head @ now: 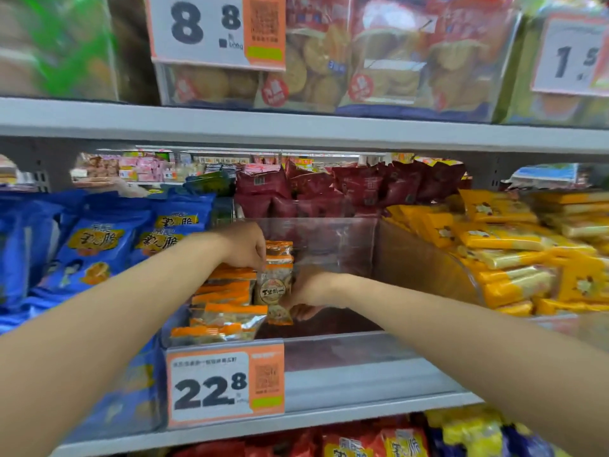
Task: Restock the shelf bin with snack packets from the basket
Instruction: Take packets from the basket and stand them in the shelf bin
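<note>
A clear plastic shelf bin (342, 245) sits on the middle shelf, its right part bare. Several orange-edged snack packets (227, 301) lie stacked in its left part. One more orange snack packet (275, 285) stands upright beside the stack. My left hand (245, 245) pinches that packet's top edge from above. My right hand (311, 291) grips its lower right side, fingers curled under it. The basket is not in view.
Blue bags (99, 252) fill the bin to the left, yellow packets (514, 245) the bin to the right, dark red bags (346, 189) behind. An orange price tag reading 22.8 (225, 385) hangs on the bin's front. A shelf of cookie packs (329, 67) is overhead.
</note>
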Action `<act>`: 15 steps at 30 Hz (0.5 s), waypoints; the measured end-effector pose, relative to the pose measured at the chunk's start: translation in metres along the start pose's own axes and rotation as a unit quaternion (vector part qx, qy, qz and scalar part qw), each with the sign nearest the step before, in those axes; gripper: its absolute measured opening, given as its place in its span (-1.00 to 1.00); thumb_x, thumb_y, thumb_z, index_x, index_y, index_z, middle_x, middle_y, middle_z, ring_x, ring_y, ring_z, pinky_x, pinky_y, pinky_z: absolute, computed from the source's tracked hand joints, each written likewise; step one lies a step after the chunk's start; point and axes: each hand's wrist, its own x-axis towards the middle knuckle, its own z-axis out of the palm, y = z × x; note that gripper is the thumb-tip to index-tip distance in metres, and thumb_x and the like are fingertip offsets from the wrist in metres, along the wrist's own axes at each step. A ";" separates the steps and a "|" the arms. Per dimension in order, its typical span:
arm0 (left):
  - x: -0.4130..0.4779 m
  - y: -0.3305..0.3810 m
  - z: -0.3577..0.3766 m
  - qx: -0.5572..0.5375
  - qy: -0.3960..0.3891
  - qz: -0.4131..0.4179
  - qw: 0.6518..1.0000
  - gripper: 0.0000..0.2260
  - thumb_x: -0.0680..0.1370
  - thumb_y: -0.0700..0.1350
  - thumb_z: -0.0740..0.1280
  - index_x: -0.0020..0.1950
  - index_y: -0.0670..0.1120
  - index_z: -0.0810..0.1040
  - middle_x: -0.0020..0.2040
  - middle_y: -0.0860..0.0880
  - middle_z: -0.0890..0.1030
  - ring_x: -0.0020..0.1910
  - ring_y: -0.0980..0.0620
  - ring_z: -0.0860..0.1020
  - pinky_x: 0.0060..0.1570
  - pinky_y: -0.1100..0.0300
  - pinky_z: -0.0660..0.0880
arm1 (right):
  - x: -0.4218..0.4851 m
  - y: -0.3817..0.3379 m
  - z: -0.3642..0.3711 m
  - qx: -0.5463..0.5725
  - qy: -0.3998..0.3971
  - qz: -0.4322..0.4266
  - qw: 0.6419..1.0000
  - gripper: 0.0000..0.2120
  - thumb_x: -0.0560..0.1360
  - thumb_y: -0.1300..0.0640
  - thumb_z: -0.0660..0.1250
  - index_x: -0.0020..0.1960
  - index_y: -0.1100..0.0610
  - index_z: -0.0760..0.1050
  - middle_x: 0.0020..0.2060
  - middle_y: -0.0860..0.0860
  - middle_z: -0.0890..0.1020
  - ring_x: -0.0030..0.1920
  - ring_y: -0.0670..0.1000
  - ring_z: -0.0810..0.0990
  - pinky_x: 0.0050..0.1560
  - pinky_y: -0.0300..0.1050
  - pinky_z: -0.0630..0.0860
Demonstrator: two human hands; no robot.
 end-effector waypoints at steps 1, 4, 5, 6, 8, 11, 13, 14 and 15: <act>0.000 0.000 0.000 -0.006 0.000 0.003 1.000 -0.89 0.50 -0.08 0.44 -0.04 -0.08 0.69 -0.04 0.03 0.67 -0.06 0.09 0.59 -0.03 0.21 0.49 | -0.002 0.001 0.001 0.022 0.003 0.006 1.000 -0.94 0.52 0.25 0.39 -0.09 0.20 0.51 -0.32 0.09 0.60 -0.34 -0.03 0.60 -0.30 -0.20 0.62; 0.000 0.000 -0.001 -0.015 -0.003 0.009 1.000 -0.90 0.51 -0.10 0.43 -0.03 -0.08 0.69 -0.05 0.03 0.67 -0.06 0.10 0.58 -0.07 0.25 0.44 | -0.004 0.001 0.001 0.068 -0.010 0.033 0.997 -0.95 0.52 0.30 0.37 -0.11 0.24 0.52 -0.31 0.10 0.61 -0.33 -0.02 0.61 -0.23 -0.19 0.62; 0.000 0.000 -0.001 -0.018 -0.003 0.011 1.000 -0.90 0.51 -0.11 0.43 -0.02 -0.08 0.69 -0.04 0.04 0.66 -0.06 0.10 0.58 -0.06 0.25 0.44 | -0.006 0.002 0.001 0.071 -0.015 0.042 0.996 -0.97 0.53 0.30 0.37 -0.06 0.27 0.54 -0.31 0.10 0.61 -0.32 -0.02 0.61 -0.21 -0.20 0.62; -0.001 0.001 -0.002 -0.023 -0.003 0.013 1.000 -0.90 0.51 -0.11 0.43 -0.02 -0.08 0.69 -0.04 0.04 0.66 -0.06 0.11 0.58 -0.05 0.26 0.44 | -0.006 0.002 0.000 0.074 -0.018 0.047 0.996 -0.91 0.53 0.30 0.36 0.01 0.31 0.55 -0.30 0.10 0.62 -0.31 -0.02 0.61 -0.19 -0.21 0.61; -0.002 0.001 -0.002 -0.034 0.001 0.018 0.999 -0.90 0.50 -0.13 0.44 -0.01 -0.08 0.69 -0.03 0.05 0.66 -0.05 0.12 0.57 -0.02 0.26 0.46 | -0.007 0.001 -0.001 0.083 -0.024 0.053 0.995 -0.82 0.54 0.30 0.34 0.13 0.34 0.53 -0.29 0.10 0.61 -0.29 -0.01 0.61 -0.19 -0.23 0.61; -0.003 0.002 -0.003 -0.039 0.005 0.017 0.999 -0.90 0.49 -0.15 0.45 -0.01 -0.07 0.69 -0.02 0.05 0.66 -0.02 0.11 0.58 0.04 0.22 0.50 | -0.010 0.001 0.001 0.109 -0.026 0.051 0.992 -0.77 0.54 0.33 0.33 0.19 0.36 0.52 -0.27 0.10 0.61 -0.28 -0.02 0.60 -0.20 -0.26 0.60; -0.005 0.002 -0.003 -0.042 0.004 0.014 0.999 -0.90 0.49 -0.15 0.45 0.00 -0.08 0.69 -0.01 0.04 0.66 -0.01 0.11 0.58 0.05 0.22 0.50 | -0.011 0.001 0.001 0.115 -0.027 0.057 0.991 -0.72 0.55 0.33 0.32 0.23 0.38 0.49 -0.23 0.11 0.61 -0.25 -0.01 0.61 -0.14 -0.23 0.61; -0.008 0.003 -0.002 -0.044 0.004 0.012 0.999 -0.89 0.49 -0.15 0.45 0.00 -0.08 0.69 -0.01 0.04 0.66 -0.01 0.10 0.58 0.04 0.22 0.50 | -0.012 0.002 0.001 0.116 -0.033 0.064 0.991 -0.71 0.55 0.33 0.31 0.25 0.38 0.48 -0.20 0.12 0.61 -0.24 0.00 0.61 -0.09 -0.20 0.61; -0.010 0.004 -0.003 -0.051 0.007 0.009 0.999 -0.89 0.50 -0.15 0.45 0.00 -0.08 0.68 -0.02 0.05 0.65 -0.01 0.10 0.58 0.04 0.22 0.50 | -0.013 0.002 0.000 0.116 -0.041 0.076 0.989 -0.71 0.56 0.33 0.29 0.27 0.37 0.47 -0.19 0.13 0.61 -0.22 0.01 0.61 -0.04 -0.17 0.61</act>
